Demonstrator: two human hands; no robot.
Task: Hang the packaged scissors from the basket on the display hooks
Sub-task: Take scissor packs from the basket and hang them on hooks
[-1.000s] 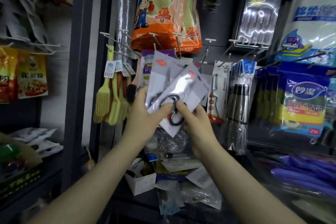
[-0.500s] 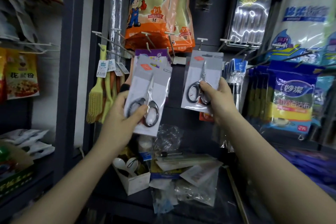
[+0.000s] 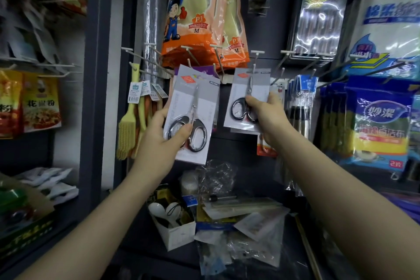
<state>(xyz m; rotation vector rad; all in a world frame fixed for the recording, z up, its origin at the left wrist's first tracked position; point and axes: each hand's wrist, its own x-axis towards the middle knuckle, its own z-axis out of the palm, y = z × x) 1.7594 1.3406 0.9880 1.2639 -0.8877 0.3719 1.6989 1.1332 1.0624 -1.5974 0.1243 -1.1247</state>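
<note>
My left hand (image 3: 162,136) grips a packaged pair of scissors (image 3: 193,116) on a grey and white card, held upright in front of the display. My right hand (image 3: 267,112) grips a second packaged pair of scissors (image 3: 246,98) by the handles, its card top right at the tip of a white display hook (image 3: 255,61). I cannot tell whether the hook passes through the card's hole. More bare hooks (image 3: 193,57) stick out of the dark panel between the two cards. The basket is out of view.
Rubber glove packs (image 3: 200,13) hang above the hooks. Yellow brushes (image 3: 130,118) hang to the left and sponge packs (image 3: 381,129) to the right. A cluttered shelf below holds a small white box (image 3: 179,232) and loose plastic packets (image 3: 241,234).
A second ago both hands held the two packs together. They have separated them; the right hand has carried its pack up and right to a hook, the left keeps the other pack lower left.
</note>
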